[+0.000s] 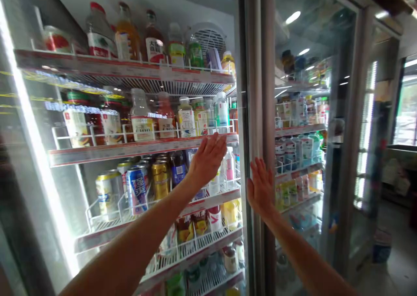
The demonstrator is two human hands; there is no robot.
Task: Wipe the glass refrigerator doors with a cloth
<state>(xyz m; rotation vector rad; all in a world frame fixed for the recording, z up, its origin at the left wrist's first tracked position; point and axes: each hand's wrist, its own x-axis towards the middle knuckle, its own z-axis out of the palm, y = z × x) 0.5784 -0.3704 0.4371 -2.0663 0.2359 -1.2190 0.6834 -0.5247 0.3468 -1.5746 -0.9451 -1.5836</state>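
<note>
My left hand (208, 159) is stretched out flat in front of a lit drinks fridge, fingers extended, with nothing in it. It overlaps the front edge of a middle shelf (146, 147); whether it touches glass there I cannot tell. My right hand (260, 187), open with fingers up, is at the grey metal door frame (266, 92) between two fridge sections. Near my left hand are a white bottle with a pink label (230, 168) and a dark blue can (178, 169). Gold cans (160, 179) and a blue can (137, 189) stand further left.
Juice bottles (125, 35) line the top shelf, with a round fan grille (208, 40) behind. White-capped bottles (141, 113) stand one shelf lower. On the right, a glass door (309, 31) covers more drinks. A bucket (382, 246) sits on the floor at far right.
</note>
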